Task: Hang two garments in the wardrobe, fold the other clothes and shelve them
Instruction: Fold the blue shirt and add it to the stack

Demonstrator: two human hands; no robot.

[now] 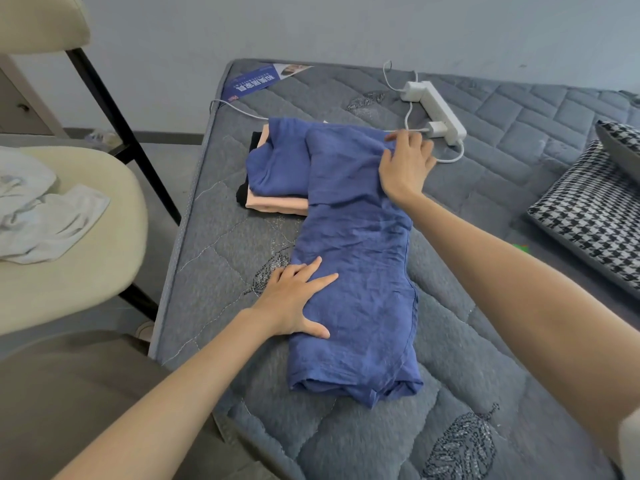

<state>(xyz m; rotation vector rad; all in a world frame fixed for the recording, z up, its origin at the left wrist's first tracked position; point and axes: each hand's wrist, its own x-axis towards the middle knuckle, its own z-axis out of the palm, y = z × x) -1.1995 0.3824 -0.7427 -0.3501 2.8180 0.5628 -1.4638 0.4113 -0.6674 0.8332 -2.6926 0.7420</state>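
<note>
A blue garment lies lengthwise on the grey quilted mattress, folded into a long strip. Its far end drapes over a small stack of folded clothes, a peach piece on a black one. My left hand presses flat on the strip's left edge near its middle, fingers straight. My right hand is at the far right corner of the blue garment and pinches the cloth edge there.
A white power strip with a plugged charger and cables lies just beyond my right hand. Houndstooth cushions sit at the right. A cream chair at the left carries a crumpled white garment.
</note>
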